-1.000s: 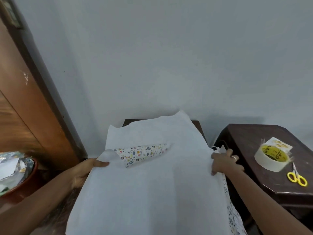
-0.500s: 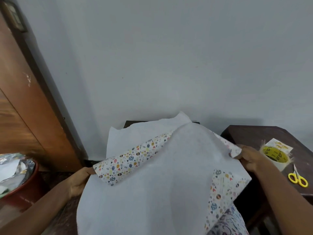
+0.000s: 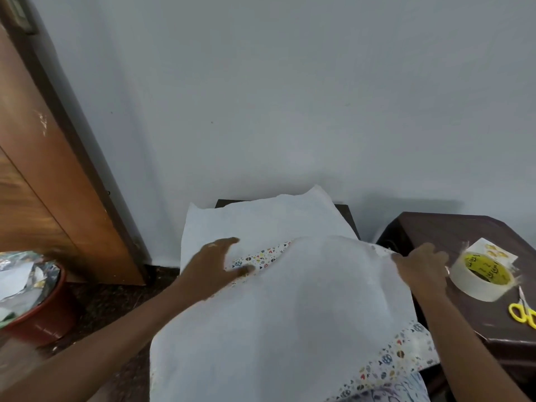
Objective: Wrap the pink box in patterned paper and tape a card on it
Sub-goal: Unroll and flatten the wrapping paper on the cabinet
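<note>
Left fingers (image 3: 232, 250) spread flat, nothing pinched, pressing down on the patterned paper (image 3: 290, 314) where its white back meets a strip of printed face turned up near the middle. Left hand (image 3: 214, 262) blurred, so the exact contact of each fingertip not clear. Right fingers (image 3: 406, 261) curled lightly over the paper's right edge, seemingly holding or pinning that edge rather than gripping hard; whether anything lies between thumb and fingers, cannot tell. Right hand (image 3: 420, 271) at the right edge of the small dark table (image 3: 345, 211), most of which lies hidden under the sheet. Pink box not visible anywhere; possibly under the raised hump of paper between the hands, but no way to confirm. Off to the right, on a second dark side table (image 3: 464, 233): tape roll (image 3: 483, 275) just beside the right hand, a small card (image 3: 493, 250) with yellow marks behind it and touching or tucked under it, yellow scissors (image 3: 523, 314) nearer the front edge. Left of everything, a red bin (image 3: 43, 309) on the floor. Step in hand, by the look of it: folding the near flap over and smoothing it. Best done by pulling the right edge taut before pressing, sliding the flat left palm outward to chase out the bulge, keeping both edges square to the table's sides, and holding the overlap pinned with one hand while reaching for tape.
</note>
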